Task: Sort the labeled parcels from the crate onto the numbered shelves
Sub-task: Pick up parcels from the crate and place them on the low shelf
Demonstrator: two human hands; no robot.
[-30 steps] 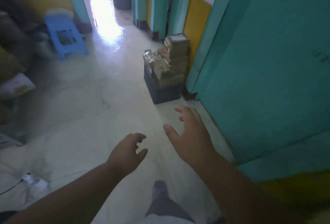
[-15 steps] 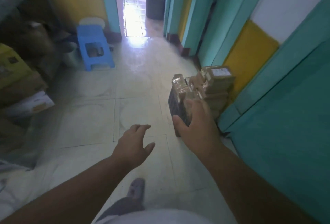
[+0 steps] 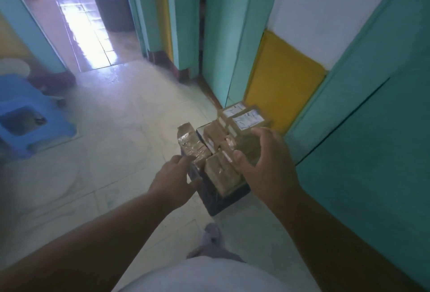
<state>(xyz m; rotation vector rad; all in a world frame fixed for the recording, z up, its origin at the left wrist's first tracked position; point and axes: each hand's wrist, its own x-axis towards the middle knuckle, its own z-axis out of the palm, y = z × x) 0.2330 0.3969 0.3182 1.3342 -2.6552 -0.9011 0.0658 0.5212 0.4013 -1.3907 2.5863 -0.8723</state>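
A dark crate (image 3: 223, 201) stands on the floor by the teal and yellow wall, heaped with several brown taped parcels (image 3: 221, 173). Two parcels at the back carry white labels (image 3: 247, 119). My left hand (image 3: 173, 175) reaches the crate's left side, fingers spread near a tape-wrapped parcel (image 3: 189, 145). My right hand (image 3: 267, 161) hovers over the right side of the heap with fingers spread and thumb by the front parcel. Neither hand grips anything. No shelves are in view.
A blue plastic stool (image 3: 30, 119) stands at the left. A doorway (image 3: 90, 31) opens ahead onto a bright tiled floor with a dark bin (image 3: 114, 12). Teal wall panels (image 3: 372, 152) run close along the right. My foot (image 3: 211, 236) is just behind the crate.
I have walked up to the crate, which now lies right under my hands. Both hands have moved forward onto the heap of parcels.
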